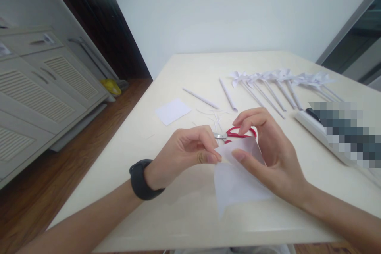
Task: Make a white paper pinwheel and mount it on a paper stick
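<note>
My left hand (193,147), with a dark band on the wrist, pinches a corner of a white sheet of paper (238,186) between thumb and fingertips. From the other side my right hand (274,158) grips the same sheet, its thumb pressed on the near face and some fingers behind it. The paper hangs above the table's near part, a cut corner pointing down. Scissors with red handles (233,135) lie just behind the sheet. My right fingers overlap the handle loop in view; I cannot tell whether they touch it. Thin paper strips (216,118) lie past the blades.
A square white sheet (173,111) lies left on the table (133,214). Two rolled paper sticks (201,98) lie behind the strips. Several paper pinwheels (258,77) are lined up at the back right. A white roll (323,137) and a pixelated area are at the right.
</note>
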Demonstrator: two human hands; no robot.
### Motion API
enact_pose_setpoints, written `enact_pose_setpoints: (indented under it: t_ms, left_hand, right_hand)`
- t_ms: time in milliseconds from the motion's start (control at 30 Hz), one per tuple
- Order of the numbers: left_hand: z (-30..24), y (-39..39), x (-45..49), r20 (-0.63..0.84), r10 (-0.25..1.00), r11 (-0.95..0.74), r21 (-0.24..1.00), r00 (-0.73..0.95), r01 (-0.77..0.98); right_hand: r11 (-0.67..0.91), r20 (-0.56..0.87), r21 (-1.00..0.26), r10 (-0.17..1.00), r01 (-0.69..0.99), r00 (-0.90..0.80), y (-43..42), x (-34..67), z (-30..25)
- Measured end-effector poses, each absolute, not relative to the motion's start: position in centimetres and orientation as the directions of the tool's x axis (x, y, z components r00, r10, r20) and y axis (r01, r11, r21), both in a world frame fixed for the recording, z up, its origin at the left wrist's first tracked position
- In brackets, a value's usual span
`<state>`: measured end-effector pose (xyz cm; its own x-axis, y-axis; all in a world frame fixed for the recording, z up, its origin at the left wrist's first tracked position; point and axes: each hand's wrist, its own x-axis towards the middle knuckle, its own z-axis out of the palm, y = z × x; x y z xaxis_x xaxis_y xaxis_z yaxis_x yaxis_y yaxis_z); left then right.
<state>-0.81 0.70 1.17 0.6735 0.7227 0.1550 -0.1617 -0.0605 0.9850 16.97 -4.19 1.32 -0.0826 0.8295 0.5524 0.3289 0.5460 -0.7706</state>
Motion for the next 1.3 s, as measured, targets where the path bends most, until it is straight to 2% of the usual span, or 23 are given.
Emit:
enact_pose_setpoints:
  t_ms: [133, 233, 333, 400, 467, 633, 767, 900, 1133, 1300]
  left_hand:
    - [1.4, 0.4, -0.8, 0.12, 0.69, 0.012, 0.984, 0.714, -0.177]
    - [1.7, 0.4, -0.7, 0.042, 0.646, 0.123, 0.98, 0.762, -0.159]
    - [1.6, 0.5, -0.7, -0.043, 0.595, 0.229, 0.966, 0.803, -0.118]
    - [1.4, 0.7, -0.7, -0.098, 0.544, 0.276, 0.959, 0.833, -0.068]
    - [1.2, 0.7, -0.7, -0.163, 0.488, 0.318, 0.948, 0.858, -0.001]
    - [1.0, 0.6, -0.7, -0.198, 0.463, 0.361, 0.932, 0.864, 0.021]
    - [1.0, 0.4, -0.9, -0.198, 0.479, 0.37, 0.929, 0.855, 0.008]
    - [1.0, 0.3, -0.9, -0.228, 0.465, 0.449, 0.894, 0.856, -0.006]
    - [1.2, 0.5, -0.5, -0.231, 0.435, 0.501, 0.865, 0.87, -0.021]
    - [1.0, 0.6, -0.5, -0.241, 0.406, 0.548, 0.836, 0.882, -0.023]
  right_hand:
    - [0.56, 0.58, -0.773, 0.814, 0.298, -0.025, -4.0, 17.4, 1.6]
    - [0.516, 0.522, -0.802, 0.85, 0.3, -0.067, -3.6, 18.1, 2.1]
    - [0.405, 0.353, -0.865, 0.911, 0.295, -0.215, -3.0, 18.8, 2.6]
    - [0.356, 0.258, -0.895, 0.905, 0.268, -0.338, -2.7, 19.0, 2.7]
    - [0.348, 0.224, -0.908, 0.873, 0.231, -0.434, -2.6, 18.8, 2.7]
    - [0.414, 0.256, -0.896, 0.779, 0.163, -0.573, -3.1, 17.9, 2.8]
    - [0.501, 0.325, -0.848, 0.749, 0.173, -0.578, -3.4, 17.7, 3.0]
    - [0.568, 0.385, -0.802, 0.728, 0.185, -0.567, -3.5, 17.7, 2.9]
    - [0.617, 0.411, -0.749, 0.72, 0.244, -0.56, -3.7, 17.8, 2.8]
    - [0.65, 0.447, -0.731, 0.687, 0.208, -0.573, -3.6, 17.8, 2.4]
